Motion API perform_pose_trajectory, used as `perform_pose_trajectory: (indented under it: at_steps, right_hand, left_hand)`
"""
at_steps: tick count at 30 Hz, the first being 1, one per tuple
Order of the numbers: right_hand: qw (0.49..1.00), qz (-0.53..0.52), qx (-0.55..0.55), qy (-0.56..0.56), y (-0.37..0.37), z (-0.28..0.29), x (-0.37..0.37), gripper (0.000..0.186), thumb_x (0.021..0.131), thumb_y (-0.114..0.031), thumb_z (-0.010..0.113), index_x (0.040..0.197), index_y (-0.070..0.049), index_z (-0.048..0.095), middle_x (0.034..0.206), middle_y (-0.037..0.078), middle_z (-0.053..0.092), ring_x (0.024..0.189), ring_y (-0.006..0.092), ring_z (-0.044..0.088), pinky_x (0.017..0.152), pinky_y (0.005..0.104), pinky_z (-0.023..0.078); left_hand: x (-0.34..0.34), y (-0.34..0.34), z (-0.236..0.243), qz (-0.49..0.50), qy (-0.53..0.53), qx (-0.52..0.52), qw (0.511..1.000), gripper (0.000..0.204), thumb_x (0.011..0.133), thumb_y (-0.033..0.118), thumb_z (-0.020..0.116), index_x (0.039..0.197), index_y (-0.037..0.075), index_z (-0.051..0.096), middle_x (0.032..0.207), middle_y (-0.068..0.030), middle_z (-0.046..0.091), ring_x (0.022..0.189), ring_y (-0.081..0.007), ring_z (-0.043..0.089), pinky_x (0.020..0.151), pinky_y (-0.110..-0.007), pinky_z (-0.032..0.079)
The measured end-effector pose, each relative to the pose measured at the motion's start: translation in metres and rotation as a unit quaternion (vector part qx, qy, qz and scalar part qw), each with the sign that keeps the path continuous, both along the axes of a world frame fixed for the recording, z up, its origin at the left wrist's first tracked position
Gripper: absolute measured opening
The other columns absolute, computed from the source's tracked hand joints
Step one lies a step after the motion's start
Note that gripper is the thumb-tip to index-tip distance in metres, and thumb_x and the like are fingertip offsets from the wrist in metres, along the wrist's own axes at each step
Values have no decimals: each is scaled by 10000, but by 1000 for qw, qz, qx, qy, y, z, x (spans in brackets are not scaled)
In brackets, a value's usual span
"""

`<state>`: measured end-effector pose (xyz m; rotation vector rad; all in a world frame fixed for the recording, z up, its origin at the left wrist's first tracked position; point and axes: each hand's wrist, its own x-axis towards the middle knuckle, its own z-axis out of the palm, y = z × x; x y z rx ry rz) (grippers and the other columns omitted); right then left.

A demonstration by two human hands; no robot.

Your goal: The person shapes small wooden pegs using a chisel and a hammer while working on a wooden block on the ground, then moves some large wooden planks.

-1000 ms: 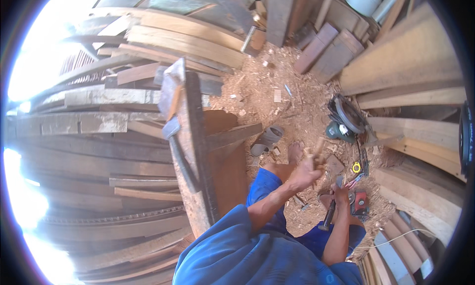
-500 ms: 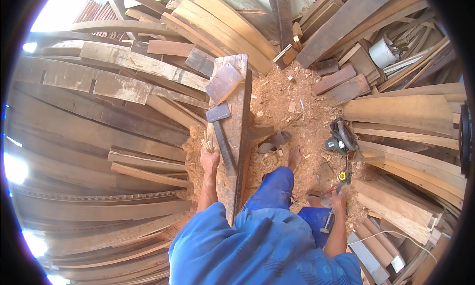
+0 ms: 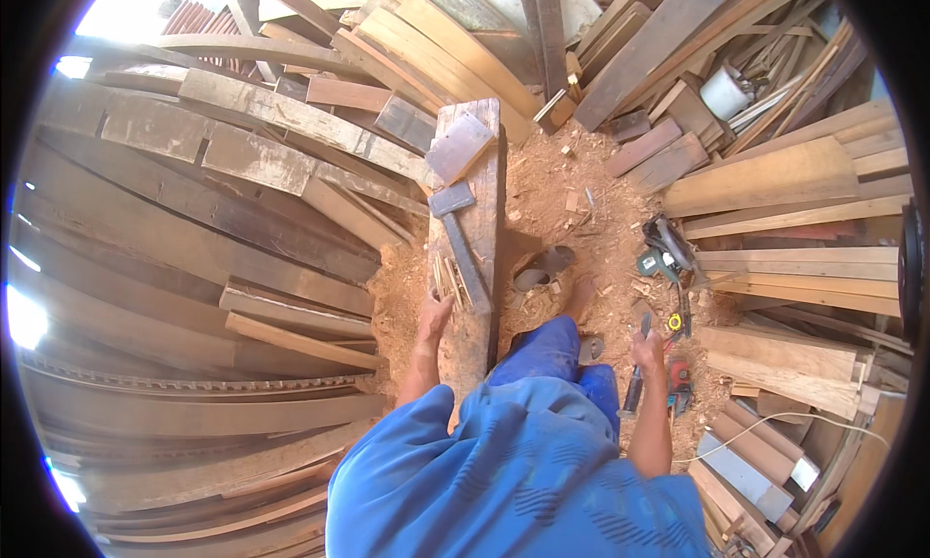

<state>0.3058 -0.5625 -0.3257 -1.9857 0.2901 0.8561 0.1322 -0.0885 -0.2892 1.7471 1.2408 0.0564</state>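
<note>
My left hand (image 3: 436, 312) is closed round a bunch of thin pale wood sticks (image 3: 449, 279) at the left edge of the wooden bench (image 3: 470, 350). Beside them lies a dark mallet-like tool (image 3: 465, 258), below a flat brownish piece (image 3: 457, 149) at the bench's far end. My right hand (image 3: 647, 350) grips a chisel-like tool (image 3: 635, 388) with a metal blade and dark handle, held over the shavings beside my blue shorts. Near it on the ground are a yellow tape measure (image 3: 675, 322) and a red power tool (image 3: 680, 379).
A green power saw (image 3: 657, 263) lies at right among shavings (image 3: 591, 209), with footwear (image 3: 542, 267) beside the bench. Stacked planks line the left (image 3: 242, 248) and right (image 3: 794, 267). A white bucket (image 3: 725, 93) stands at the back, and a pale cord (image 3: 775, 418) crosses boards at lower right.
My left hand moved from over my legs leftward to the bench with the sticks, then slightly right along it. My body rose and my view turned. My right hand still holds its tool, now a little higher.
</note>
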Motion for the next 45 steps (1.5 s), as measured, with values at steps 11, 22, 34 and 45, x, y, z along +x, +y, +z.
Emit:
perform_pose_trajectory:
  at_steps: [11, 22, 34, 45]
  right_hand:
    - [982, -171, 11, 84, -1, 41, -83, 236, 961, -205, 514, 785, -49, 532, 564, 33, 495, 404, 144, 472, 363, 316, 381]
    - [958, -268, 100, -2, 109, 25, -147, 204, 939, -300, 595, 948, -106, 533, 628, -12, 488, 413, 89, 430, 358, 255, 370]
    - [988, -132, 50, -54, 189, 116, -192, 247, 957, -290, 566, 933, -45, 580, 630, -3, 509, 453, 93, 459, 414, 267, 386]
    - [968, -221, 113, -27, 196, 119, -238, 235, 941, -260, 585, 1029, -42, 584, 650, -19, 483, 453, 59, 410, 410, 252, 383]
  left_hand:
    - [-22, 29, -27, 79, -61, -158, 982, 362, 949, 178, 578, 1237, -40, 548, 875, -80, 663, 675, -123, 617, 569, -247, 490]
    - [1, 68, -14, -205, 9, -112, 972, 205, 892, 208, 719, 935, 47, 601, 729, -5, 619, 620, -87, 564, 557, -235, 453]
    - [-32, 90, -68, -183, -116, -47, 975, 227, 843, 146, 650, 990, -23, 616, 788, -117, 678, 705, -196, 657, 635, -339, 527]
    - [-28, 76, 18, -259, -85, 101, 957, 295, 816, 296, 718, 880, 16, 654, 787, -189, 685, 785, -325, 689, 720, -429, 534]
